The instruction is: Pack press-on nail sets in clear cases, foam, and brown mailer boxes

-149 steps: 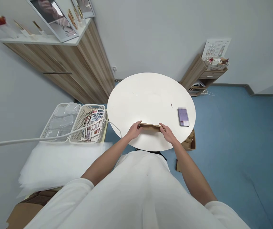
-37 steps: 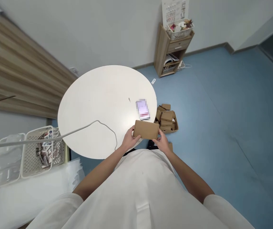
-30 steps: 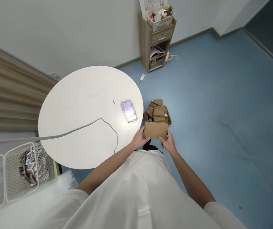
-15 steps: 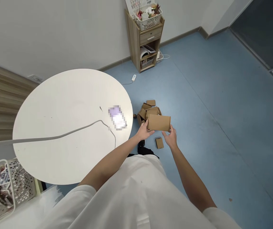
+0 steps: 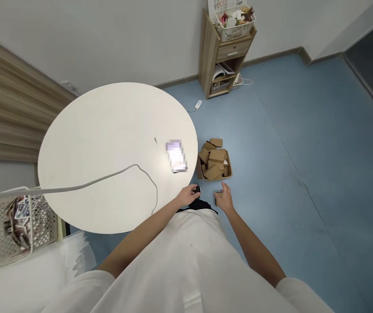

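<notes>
brown cardboard is filling the carton [image 5: 199,172] on the floor

from the head view, the carton is sitting low on the blue floor [image 5: 290,208], just beside the white table [image 5: 108,130]. small boxes [image 5: 217,155] are lying in it at mixed angles, some leaning on others, and more are crowding its far side. the left hand [image 5: 188,195] is hanging by the table's edge, thumb and fingers curving apart, with nothing showing in its grasp; a dark shoe [image 5: 198,190] is peeking out behind it. the right hand [image 5: 224,200] is hanging out past the table, thumb and forefinger spread, seemingly gripping nothing. one more box [image 5: 216,201] is showing partly behind that hand; it is probably lying on the floor, though whether the fingers are touching it, i cannot tell.

judging by the plain card, the boxes are probably weighing little, being fairly stiff and not slippery, with thin walls likely denting under a hard squeeze. whether they are holding anything is not showing. opposite short ends are offering the surest hold, thumbs on top and fingers underneath; pinching a loose flap would be risking it popping up. since the heap is looking unsettled, a gentle grip is seeming wiser.
</notes>
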The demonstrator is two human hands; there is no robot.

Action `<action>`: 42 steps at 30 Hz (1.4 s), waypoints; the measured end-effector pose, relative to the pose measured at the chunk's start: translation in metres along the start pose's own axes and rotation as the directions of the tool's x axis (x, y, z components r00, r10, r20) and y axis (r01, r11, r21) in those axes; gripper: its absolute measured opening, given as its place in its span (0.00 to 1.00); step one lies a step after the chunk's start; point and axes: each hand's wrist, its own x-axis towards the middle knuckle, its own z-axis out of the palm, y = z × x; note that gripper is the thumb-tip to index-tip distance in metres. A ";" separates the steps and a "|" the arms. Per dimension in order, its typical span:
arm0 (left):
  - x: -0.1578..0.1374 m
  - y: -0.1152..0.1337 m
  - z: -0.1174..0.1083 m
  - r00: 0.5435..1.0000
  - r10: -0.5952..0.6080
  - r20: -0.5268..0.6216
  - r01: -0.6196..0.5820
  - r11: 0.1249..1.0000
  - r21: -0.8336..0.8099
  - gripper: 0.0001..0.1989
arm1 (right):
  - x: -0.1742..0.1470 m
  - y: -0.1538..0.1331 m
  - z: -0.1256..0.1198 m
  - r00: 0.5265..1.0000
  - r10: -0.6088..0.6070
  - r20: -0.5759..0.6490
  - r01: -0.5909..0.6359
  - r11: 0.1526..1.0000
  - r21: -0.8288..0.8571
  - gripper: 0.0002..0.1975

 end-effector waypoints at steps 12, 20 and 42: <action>-0.094 -0.047 -0.066 0.965 0.021 -0.263 -0.075 0.978 -0.197 0.24 | -0.023 -0.094 0.044 0.964 -0.264 0.018 0.263 0.964 0.043 0.27; -0.160 -0.118 -0.135 0.806 -0.068 -0.588 -0.151 0.937 -0.316 0.20 | -0.069 -0.190 0.143 0.828 -0.482 0.287 0.468 0.876 0.118 0.22; -0.255 -0.197 -0.122 0.553 -0.442 -0.706 -0.038 0.833 -0.552 0.24 | -0.074 -0.276 0.252 0.518 -0.330 0.789 0.373 0.918 0.138 0.21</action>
